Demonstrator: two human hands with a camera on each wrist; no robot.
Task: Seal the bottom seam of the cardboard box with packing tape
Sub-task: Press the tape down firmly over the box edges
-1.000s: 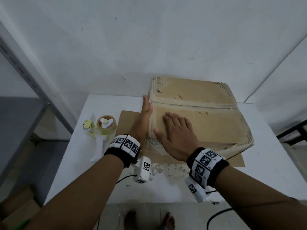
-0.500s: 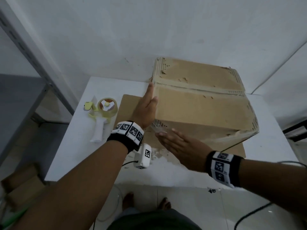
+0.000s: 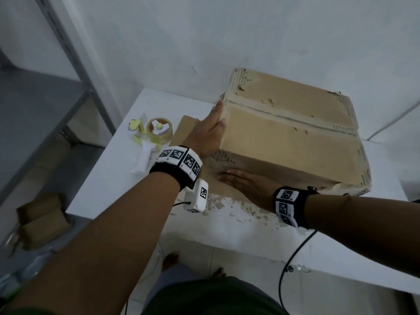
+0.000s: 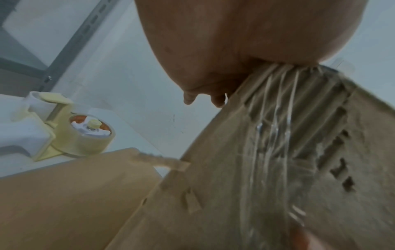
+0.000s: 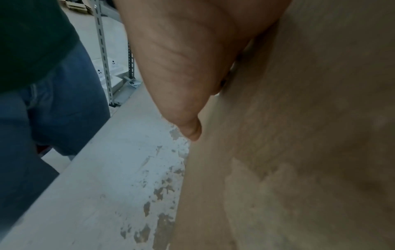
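A worn cardboard box point(image 3: 293, 135) lies on the white table point(image 3: 113, 178), its two top flaps meeting at a seam point(image 3: 291, 115) covered by a tape strip. My left hand point(image 3: 209, 135) lies flat with straight fingers against the box's left end. There clear tape point(image 4: 275, 135) runs down the side under my palm. My right hand point(image 3: 245, 181) presses flat against the box's near side, fingers straight and pointing left. A yellow tape dispenser point(image 3: 151, 137) with a white handle lies on the table left of the box, apart from both hands.
A flat cardboard sheet point(image 3: 186, 128) lies under the box. The table's near part has chipped paint point(image 3: 227, 205). A grey metal rack point(image 3: 68, 71) stands to the left, with small boxes point(image 3: 41, 221) on the floor. A black cable point(image 3: 293, 258) hangs off the table's front edge.
My right hand slid off the box's top and down onto its near side, now pointing left. My left hand stayed on the left end. My head view rose and tilted down.
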